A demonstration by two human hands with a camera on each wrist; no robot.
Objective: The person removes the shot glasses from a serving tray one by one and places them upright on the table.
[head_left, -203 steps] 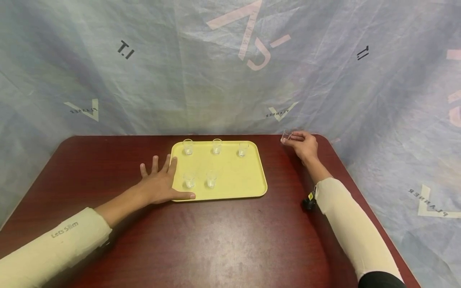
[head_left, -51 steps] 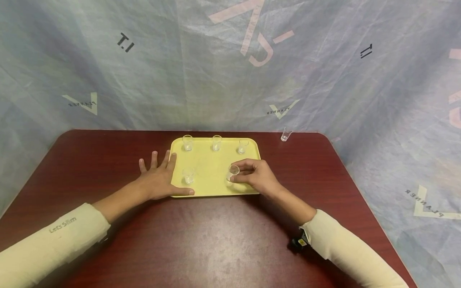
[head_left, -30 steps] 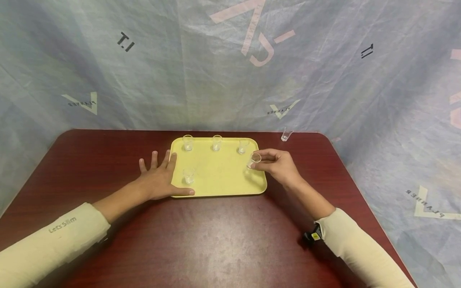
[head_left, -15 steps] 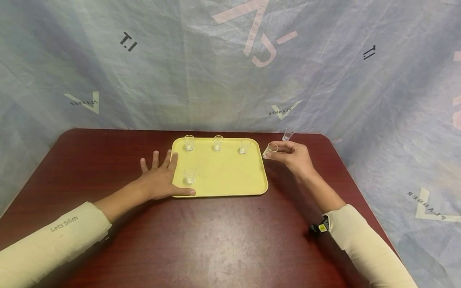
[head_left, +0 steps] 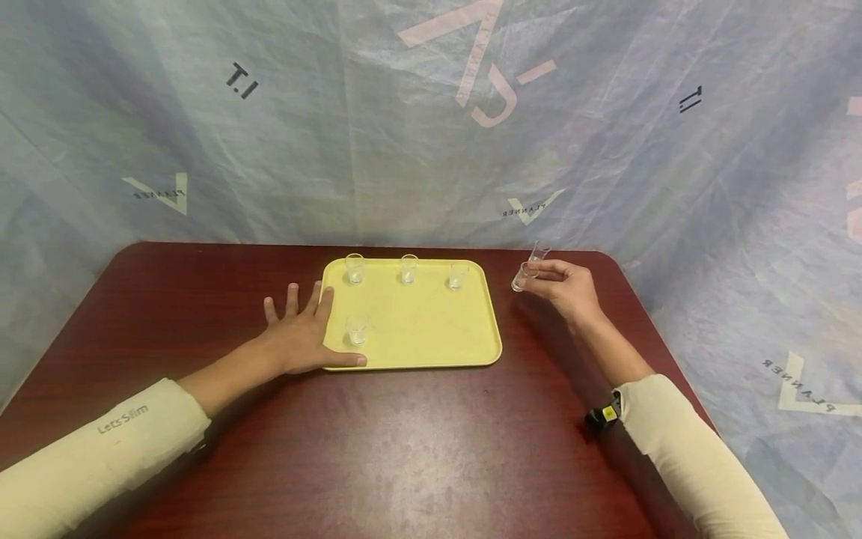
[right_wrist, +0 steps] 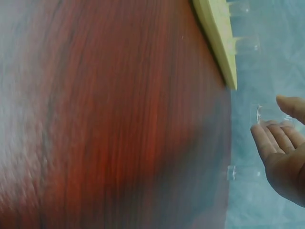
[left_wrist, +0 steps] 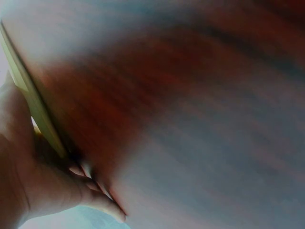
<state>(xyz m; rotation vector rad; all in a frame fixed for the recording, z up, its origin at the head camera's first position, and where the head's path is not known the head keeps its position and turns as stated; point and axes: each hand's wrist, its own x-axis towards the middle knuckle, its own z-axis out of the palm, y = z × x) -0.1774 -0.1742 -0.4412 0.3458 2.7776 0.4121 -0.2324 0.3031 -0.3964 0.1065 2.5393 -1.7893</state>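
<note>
A yellow tray [head_left: 431, 340] lies on a dark red table [head_left: 404, 449]. Three small clear glasses stand along its far edge, one of them at the far right [head_left: 457, 275], and another glass [head_left: 356, 328] stands near its front left. My left hand [head_left: 299, 337] lies flat, fingers spread, on the tray's left edge, also in the left wrist view [left_wrist: 43, 186]. My right hand [head_left: 566, 286] pinches a small clear glass [head_left: 521, 275] just above the table right of the tray, beside another glass [head_left: 538, 251] at the table's far edge. The held glass [right_wrist: 267, 114] shows in the right wrist view.
A pale blue printed sheet [head_left: 431, 120] hangs close behind and around the table. The table's rounded far right corner [head_left: 606, 258] is just beyond my right hand. A small black and yellow device [head_left: 601, 416] sits at my right wrist.
My right hand lifted a glass from the tray's front middle and carried it right and away, off the tray, toward the glass at the far right corner. My left hand stayed put.
</note>
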